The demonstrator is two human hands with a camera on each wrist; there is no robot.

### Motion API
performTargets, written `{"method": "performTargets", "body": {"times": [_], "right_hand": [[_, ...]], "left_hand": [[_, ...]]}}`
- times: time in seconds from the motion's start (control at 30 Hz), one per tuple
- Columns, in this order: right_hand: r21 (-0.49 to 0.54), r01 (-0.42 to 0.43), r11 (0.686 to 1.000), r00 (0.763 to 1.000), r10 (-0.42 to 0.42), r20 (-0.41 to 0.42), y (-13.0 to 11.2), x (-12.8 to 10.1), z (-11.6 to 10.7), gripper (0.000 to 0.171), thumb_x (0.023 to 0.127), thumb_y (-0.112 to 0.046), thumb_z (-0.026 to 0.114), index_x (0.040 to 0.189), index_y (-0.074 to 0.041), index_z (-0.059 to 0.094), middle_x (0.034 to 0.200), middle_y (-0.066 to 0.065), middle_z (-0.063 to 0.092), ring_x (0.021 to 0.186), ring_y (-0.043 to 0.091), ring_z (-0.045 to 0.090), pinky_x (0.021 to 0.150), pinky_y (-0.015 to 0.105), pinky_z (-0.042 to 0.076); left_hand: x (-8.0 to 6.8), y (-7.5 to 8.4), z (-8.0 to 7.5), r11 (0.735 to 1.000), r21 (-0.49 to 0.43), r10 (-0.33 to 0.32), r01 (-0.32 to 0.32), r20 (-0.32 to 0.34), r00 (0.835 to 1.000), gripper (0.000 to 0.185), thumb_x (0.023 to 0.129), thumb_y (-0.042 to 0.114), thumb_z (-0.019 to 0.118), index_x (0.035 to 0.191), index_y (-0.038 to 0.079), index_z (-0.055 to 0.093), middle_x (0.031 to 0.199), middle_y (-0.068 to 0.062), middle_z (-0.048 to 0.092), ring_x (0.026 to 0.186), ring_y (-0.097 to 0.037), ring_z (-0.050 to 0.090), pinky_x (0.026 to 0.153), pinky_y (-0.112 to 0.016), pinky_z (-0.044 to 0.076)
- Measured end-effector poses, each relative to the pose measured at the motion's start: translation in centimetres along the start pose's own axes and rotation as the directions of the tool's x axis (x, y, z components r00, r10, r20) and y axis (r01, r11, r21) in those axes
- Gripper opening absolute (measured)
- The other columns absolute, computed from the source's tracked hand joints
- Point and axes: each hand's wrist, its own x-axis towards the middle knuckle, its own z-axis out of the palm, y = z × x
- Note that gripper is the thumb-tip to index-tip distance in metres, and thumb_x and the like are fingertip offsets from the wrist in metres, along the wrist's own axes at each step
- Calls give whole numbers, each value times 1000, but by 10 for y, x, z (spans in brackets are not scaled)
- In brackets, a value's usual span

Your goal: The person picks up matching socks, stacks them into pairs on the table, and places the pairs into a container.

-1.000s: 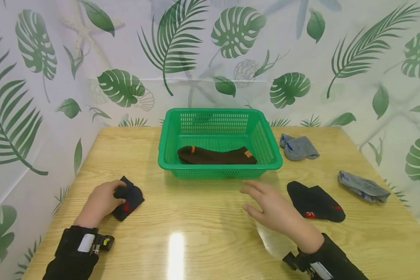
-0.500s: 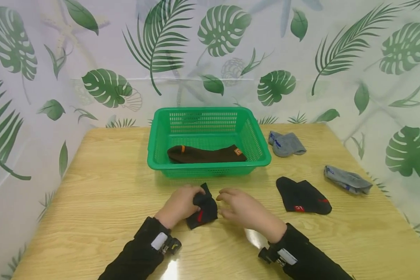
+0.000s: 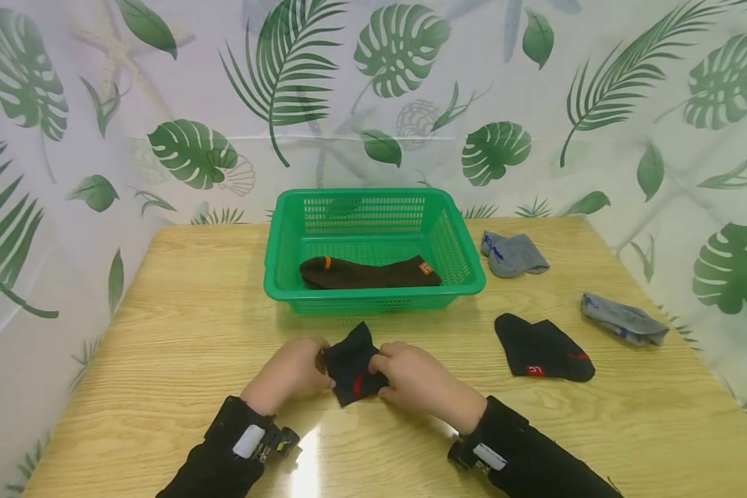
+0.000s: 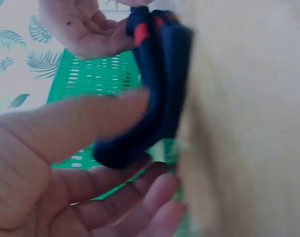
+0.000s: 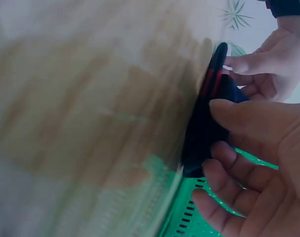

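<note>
A folded dark navy sock (image 3: 351, 363) with a red mark is held between my two hands, just in front of the green basket. My left hand (image 3: 291, 375) holds its left side, with the thumb on the near face and the fingers curled behind, as the left wrist view shows. On the sock's right side, my right hand (image 3: 420, 384) pinches it between thumb and fingertips. In the right wrist view the sock (image 5: 209, 118) stands on edge close to the tabletop.
Behind the hands stands the green basket (image 3: 373, 293) with a dark brown sock (image 3: 370, 274) lying in it. To the right lie another navy sock (image 3: 544, 349) and two grey socks, one near the basket (image 3: 515, 254) and one farther right (image 3: 624, 319). A leaf-print cloth (image 3: 373, 90) hangs behind the table.
My left hand has carried the navy sock from the left side to the front of the basket. My right hand has moved left and taken hold of the sock's right side.
</note>
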Motion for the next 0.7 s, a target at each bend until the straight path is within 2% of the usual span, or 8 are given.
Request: {"method": "performTargets", "body": {"times": [0.1, 0.17, 0.27, 0.37, 0.5, 0.57, 0.63, 0.7], "right_hand": [[-7, 4, 1000, 1000, -4, 10, 1, 1, 3, 15, 77, -10, 77, 86, -14, 66, 82, -3, 57, 72, 13, 57, 64, 27, 49], [-3, 16, 1000, 1000, -16, 10, 1, 1, 3, 14, 77, -7, 75, 83, -14, 64, 79, -3, 56, 69, 12, 55, 62, 26, 48], [44, 8, 999, 1000, -9, 21, 3, -1, -1, 13, 80, -6, 72, 81, -14, 62, 79, -4, 55, 68, 11, 55, 60, 26, 47], [157, -42, 987, 999, 39, 25, 10, -6, -12, 10, 84, -7, 70, 84, -13, 62, 79, -5, 55, 68, 10, 53, 61, 26, 46], [297, -117, 948, 992, 123, -2, 28, -19, -33, 9, 89, -9, 67, 85, -12, 60, 78, -5, 54, 68, 10, 48, 62, 27, 43], [347, -159, 924, 985, 173, -10, 37, -26, -41, 9, 90, -10, 67, 87, -12, 59, 82, -4, 55, 73, 12, 52, 65, 29, 45], [401, -193, 895, 977, 215, -9, 45, -31, -45, 8, 91, -10, 66, 89, -11, 59, 89, -1, 58, 81, 17, 57, 70, 33, 48], [472, -236, 849, 966, 260, 16, 51, -36, -47, 6, 93, -11, 64, 93, -9, 59, 95, 2, 60, 89, 21, 59, 74, 36, 49]], "left_hand": [[2, -3, 7, 998, 46, 51, -49, -42, 998, 19, 68, 4, 77, 82, 8, 65, 71, 1, 58, 67, -16, 51, 63, -33, 46], [4, -4, 11, 995, 76, 69, -64, -59, 996, 14, 70, 3, 74, 76, 9, 62, 69, 0, 57, 64, -16, 49, 61, -33, 44], [7, -4, 13, 993, 105, 66, -61, -43, 997, 11, 74, 3, 71, 75, 9, 62, 69, 0, 56, 64, -16, 48, 60, -33, 43], [8, -5, 7, 992, 117, 51, -49, -7, 999, 10, 76, 4, 70, 75, 8, 62, 70, 0, 56, 65, -16, 49, 60, -33, 44], [3, -12, -10, 996, 94, -5, 2, 32, 999, 9, 75, 4, 69, 75, 9, 62, 72, 0, 55, 66, -17, 49, 60, -32, 42], [-1, -18, -19, 998, 56, -31, 28, 48, 998, 8, 76, 4, 67, 76, 10, 62, 73, 0, 55, 67, -17, 49, 60, -31, 41], [-6, -23, -25, 1000, -1, -29, 29, 67, 997, 8, 78, 3, 66, 79, 10, 62, 75, 0, 55, 69, -17, 50, 61, -30, 41], [-10, -27, -30, 997, -78, 8, 0, 100, 995, 7, 79, 2, 65, 82, 9, 63, 77, 0, 56, 71, -17, 50, 63, -29, 42]]}}
